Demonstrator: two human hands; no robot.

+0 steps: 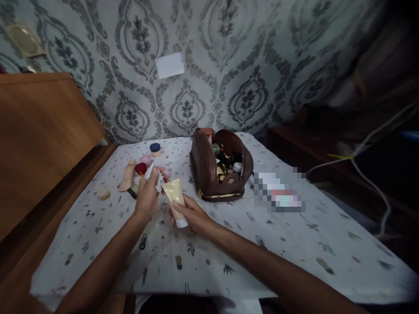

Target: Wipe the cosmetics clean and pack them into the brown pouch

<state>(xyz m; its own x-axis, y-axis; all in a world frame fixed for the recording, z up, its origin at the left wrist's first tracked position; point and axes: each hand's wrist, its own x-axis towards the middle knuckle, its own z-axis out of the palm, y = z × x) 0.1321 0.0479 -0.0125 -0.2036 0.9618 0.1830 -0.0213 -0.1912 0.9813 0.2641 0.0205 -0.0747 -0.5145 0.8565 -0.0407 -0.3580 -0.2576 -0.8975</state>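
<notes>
My right hand is closed around a pale yellow squeeze tube, its white cap pointing down toward me. Just left of the tube, my left hand is closed on a crumpled white tissue or cloth. Beyond that hand stand a dark red jar, a pink jar and a jar with a dark blue lid. A peach tube lies to their left, with a small dark item near it, partly hidden by my hand.
An unzipped brown cosmetic bag, filled with small containers, stands right of my hands. A small pale round item lies at the left. Farther right is a pixelated object. White cables hang beside the cloth-covered table.
</notes>
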